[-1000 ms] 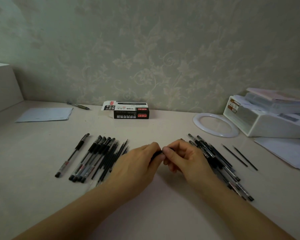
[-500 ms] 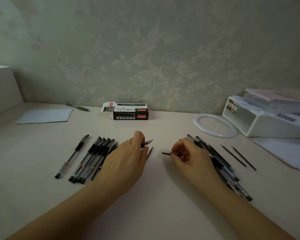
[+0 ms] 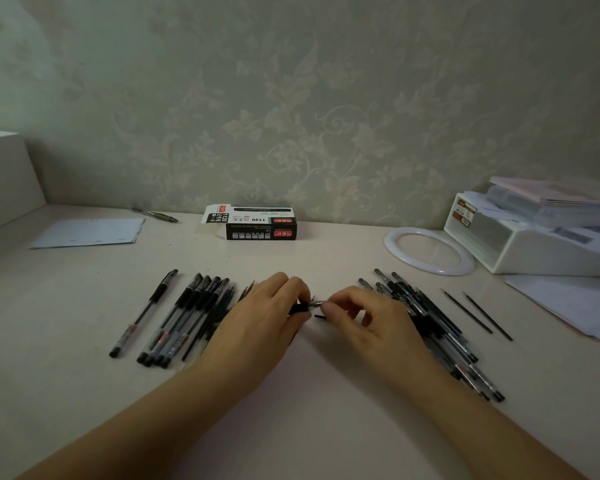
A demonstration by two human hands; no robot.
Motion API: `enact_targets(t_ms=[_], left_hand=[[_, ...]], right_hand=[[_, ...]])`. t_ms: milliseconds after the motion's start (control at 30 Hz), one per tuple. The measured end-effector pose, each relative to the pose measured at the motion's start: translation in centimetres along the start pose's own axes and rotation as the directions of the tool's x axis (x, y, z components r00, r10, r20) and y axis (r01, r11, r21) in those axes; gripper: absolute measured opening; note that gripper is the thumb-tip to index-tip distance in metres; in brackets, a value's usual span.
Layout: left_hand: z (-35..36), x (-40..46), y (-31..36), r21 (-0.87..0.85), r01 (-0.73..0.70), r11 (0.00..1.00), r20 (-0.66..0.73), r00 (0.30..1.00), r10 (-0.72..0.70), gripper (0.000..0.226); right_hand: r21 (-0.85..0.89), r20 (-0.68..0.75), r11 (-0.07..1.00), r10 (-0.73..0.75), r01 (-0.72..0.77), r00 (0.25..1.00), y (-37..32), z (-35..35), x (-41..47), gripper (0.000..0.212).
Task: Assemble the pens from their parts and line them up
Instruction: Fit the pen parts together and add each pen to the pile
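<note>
Over the counter (image 3: 309,393), the left hand (image 3: 267,320) grips a black pen part (image 3: 299,308) lying crosswise, its open end facing the right hand (image 3: 364,320), whose fingers (image 3: 328,308) pinch a slim tip (image 3: 316,302) touching it.

Two hands meet mid-table: left hand (image 3: 264,323) grips a black pen part (image 3: 300,308), right hand (image 3: 368,320) pinches its metal tip (image 3: 317,302), between pen piles.

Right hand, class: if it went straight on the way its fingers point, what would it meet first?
Probably the small pen part pinched in the left hand; the right hand points left at it, almost touching.
</note>
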State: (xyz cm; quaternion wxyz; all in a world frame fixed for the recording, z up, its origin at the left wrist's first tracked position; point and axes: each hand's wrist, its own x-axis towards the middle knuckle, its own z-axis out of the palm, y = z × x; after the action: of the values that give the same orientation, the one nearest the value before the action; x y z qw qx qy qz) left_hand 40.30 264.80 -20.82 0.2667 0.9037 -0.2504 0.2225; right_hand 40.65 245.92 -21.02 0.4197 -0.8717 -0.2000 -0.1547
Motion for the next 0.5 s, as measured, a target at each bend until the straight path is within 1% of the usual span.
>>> enact_targets(t_ms=[100, 267, 367, 467, 500], left_hand=[[0.00, 0.11, 0.14, -0.081, -0.027, 0.996, -0.011, 1.000, 0.026, 0.007], [-0.13, 0.10, 0.03, -0.113, -0.089, 0.990, -0.017, 0.996, 0.088, 0.002], [-0.04, -0.05, 0.03, -0.122, -0.063, 0.991, -0.053, 0.997, 0.057, 0.009], [-0.07, 0.01, -0.12, -0.127, -0.043, 0.991, -0.019, 0.999, 0.040, 0.014], [-0.10, 0.05, -0.12, -0.128, -0.038, 0.991, -0.004, 0.999, 0.038, 0.018]], right_hand=[[0.086, 0.020, 0.996, 0.024, -0.025, 1.000, -0.03, 0.08, -0.05, 0.016], [0.203, 0.063, 0.976, 0.062, -0.074, 0.996, -0.15, 0.09, 0.12, 0.015], [0.288, 0.060, 0.953, 0.084, -0.097, 0.995, 0.00, 0.08, 0.14, 0.011], [0.341, 0.059, 0.935, 0.084, -0.099, 0.995, -0.04, -0.19, 0.16, 0.003], [0.353, 0.059, 0.930, 0.088, -0.103, 0.994, -0.05, -0.30, 0.15, 0.004]])
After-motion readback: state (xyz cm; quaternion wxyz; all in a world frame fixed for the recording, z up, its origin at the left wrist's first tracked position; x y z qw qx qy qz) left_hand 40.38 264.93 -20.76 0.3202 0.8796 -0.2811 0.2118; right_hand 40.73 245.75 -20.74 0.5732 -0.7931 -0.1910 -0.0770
